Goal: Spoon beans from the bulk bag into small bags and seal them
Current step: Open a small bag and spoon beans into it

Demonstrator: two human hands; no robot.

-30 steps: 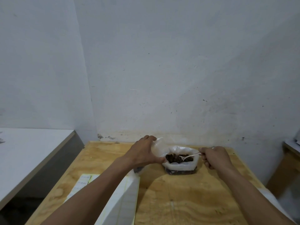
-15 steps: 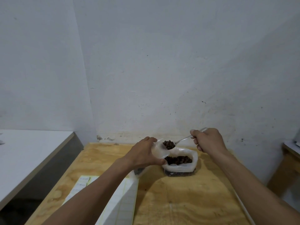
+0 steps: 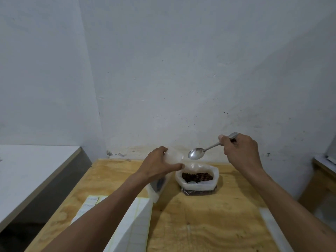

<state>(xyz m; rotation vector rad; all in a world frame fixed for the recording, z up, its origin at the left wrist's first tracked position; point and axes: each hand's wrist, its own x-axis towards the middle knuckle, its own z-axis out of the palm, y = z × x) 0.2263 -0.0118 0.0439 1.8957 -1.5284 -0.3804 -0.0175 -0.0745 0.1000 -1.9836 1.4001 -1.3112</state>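
Plywood, pale yellow and strongly grained, makes the top of the table [image 3: 209, 224] that carries everything. Behind it rises a rough white plaster wall [image 3: 181, 70], stained where it meets the table's far edge.

On the near part of the table, under the left forearm, stands a white block-shaped object [image 3: 134, 231], with a sheet of white labels [image 3: 89, 204] lying beside it towards the outer left; I cannot read the print.

Below and slightly inward of the right hand's grip sits the bulk bag [image 3: 197, 180], clear plastic with its top rolled down into a white collar, upright on the table. Dark reddish-brown beans [image 3: 197, 176] fill it and show through the open mouth.

Next to it, the left hand [image 3: 160, 166] holds a small translucent plastic bag [image 3: 172, 158] off the table, thumb in front and fingers curled behind the upper edge, pinching the plastic so the mouth faces towards the right hand. The bag's lower part hangs below the hand, just beside the bulk bag; whether the two touch I cannot tell.

The right hand [image 3: 240, 153] is raised above the bulk bag, fingers curled round the handle of a silver metal spoon [image 3: 196, 153], thumb pressed along it. The handle end sticks out past the knuckles. The bowl points away from that grip towards the small bag's mouth, just beside it, and looks bare of beans.
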